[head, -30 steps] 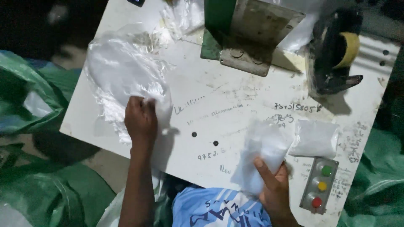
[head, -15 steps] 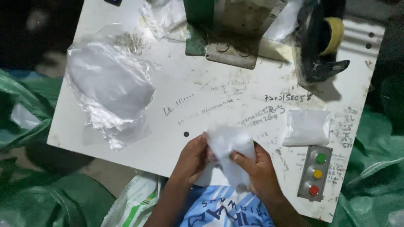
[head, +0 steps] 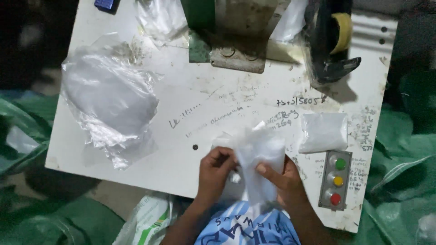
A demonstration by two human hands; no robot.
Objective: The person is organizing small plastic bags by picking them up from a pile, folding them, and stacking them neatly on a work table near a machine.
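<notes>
Head view shows a small clear plastic bag (head: 260, 156), crumpled and cloudy white, held upright over the near edge of the white table (head: 218, 104). Both the left hand (head: 217, 170) and the right hand (head: 284, 179) are closed on it, thumb pressed to its front. Its lower end is hidden between the hands, and whatever it contains is hard to make out.

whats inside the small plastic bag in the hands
The small plastic bag, held by the left hand and right hand, looks whitish; its contents cannot be made out.
</notes>
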